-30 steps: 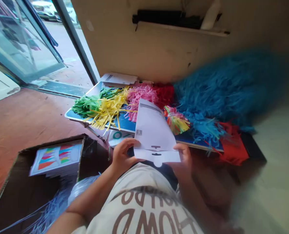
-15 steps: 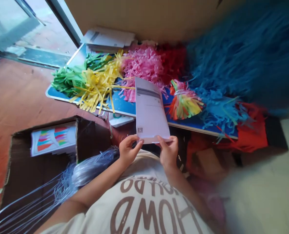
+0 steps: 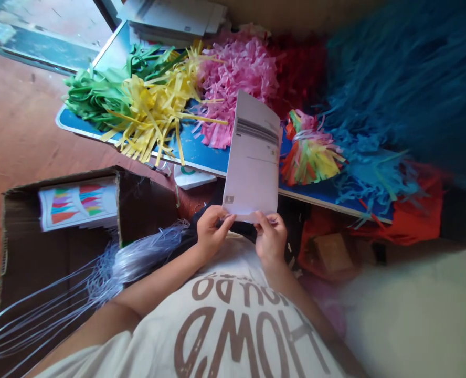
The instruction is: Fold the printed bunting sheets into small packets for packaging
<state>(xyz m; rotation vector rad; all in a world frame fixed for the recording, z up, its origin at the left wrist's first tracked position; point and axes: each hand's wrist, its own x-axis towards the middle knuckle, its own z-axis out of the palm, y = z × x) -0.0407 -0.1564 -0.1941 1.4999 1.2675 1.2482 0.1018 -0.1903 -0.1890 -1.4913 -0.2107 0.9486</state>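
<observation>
Left hand (image 3: pixel 213 233) and right hand (image 3: pixel 271 237) pinch a white sheet (image 3: pixel 252 157) by its lower edge. Its fold is gone; it stands flat above a blue board (image 3: pixel 199 157).

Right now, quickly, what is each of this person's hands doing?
Left hand: closed, pinching the white printed sheet at its lower edge.
Right hand: closed, pinching the same sheet's lower edge.

A: Specimen?
B: One white paper sheet (image 3: pixel 252 157), rectangular, thin, flat across its face.
A: Markings?
B: Band of dark grey print near the top edge, small grey square by the lower corner on the left, faint text at mid-sheet.
A: Pose?
B: Nearly upright, top leaning slightly right, lower edge pinched between left hand (image 3: pixel 211 231) and right hand (image 3: pixel 271 237).
</observation>
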